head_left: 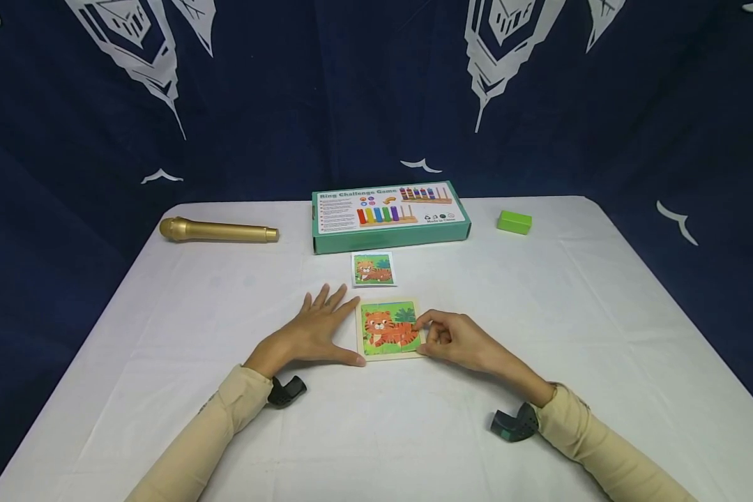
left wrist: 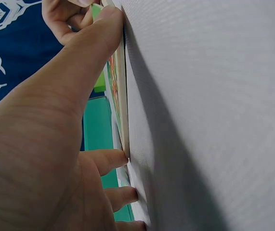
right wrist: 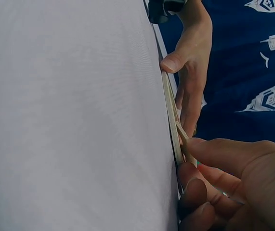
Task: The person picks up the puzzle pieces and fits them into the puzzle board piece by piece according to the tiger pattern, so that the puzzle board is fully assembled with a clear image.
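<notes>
A square wooden puzzle board [head_left: 392,357] with a tiger picture [head_left: 385,333] lies on the table between the hands. My left hand [head_left: 316,332] is spread at its left side, thumb at the near corner and forefinger at the far corner. At the board's right edge, my right hand [head_left: 461,340] pinches a thin puzzle piece [right wrist: 182,132] between thumb and fingers. That piece tilts up from the board in the right wrist view, its lower edge against the board. Just beyond the board lies a small card [head_left: 374,269] with the same tiger.
A green ring game box [head_left: 392,238] stands behind the card. To its left lies a gold microphone [head_left: 219,231], to its right a bright green block [head_left: 514,222]. The white-covered table [head_left: 383,432] ends at a dark blue patterned curtain [head_left: 326,90].
</notes>
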Demonstrator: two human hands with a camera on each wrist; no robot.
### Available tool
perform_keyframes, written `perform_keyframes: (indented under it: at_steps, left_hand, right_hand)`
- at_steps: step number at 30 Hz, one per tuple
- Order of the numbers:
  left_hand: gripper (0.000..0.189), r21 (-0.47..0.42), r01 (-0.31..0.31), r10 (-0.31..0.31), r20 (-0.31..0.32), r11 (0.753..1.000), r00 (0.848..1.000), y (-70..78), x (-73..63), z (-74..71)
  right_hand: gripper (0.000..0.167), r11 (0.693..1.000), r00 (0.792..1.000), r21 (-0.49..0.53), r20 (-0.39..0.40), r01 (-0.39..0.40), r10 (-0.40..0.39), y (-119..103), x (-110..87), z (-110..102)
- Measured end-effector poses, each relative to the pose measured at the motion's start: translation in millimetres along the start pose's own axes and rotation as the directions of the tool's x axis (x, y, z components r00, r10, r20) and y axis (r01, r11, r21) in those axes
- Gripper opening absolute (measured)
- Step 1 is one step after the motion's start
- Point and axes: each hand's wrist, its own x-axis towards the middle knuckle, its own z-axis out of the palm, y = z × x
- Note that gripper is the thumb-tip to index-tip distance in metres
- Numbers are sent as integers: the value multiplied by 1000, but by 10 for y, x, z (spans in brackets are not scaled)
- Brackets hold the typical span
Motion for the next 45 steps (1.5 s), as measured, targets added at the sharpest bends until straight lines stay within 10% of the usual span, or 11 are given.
perform_keyframes:
  at_steps: [45]
  left_hand:
    - [112,-6,9,-9,5,1000,1000,-6,-27,-22]
  right_hand:
    - [17,998,999,-57,50,7,-4,-11,2,29]
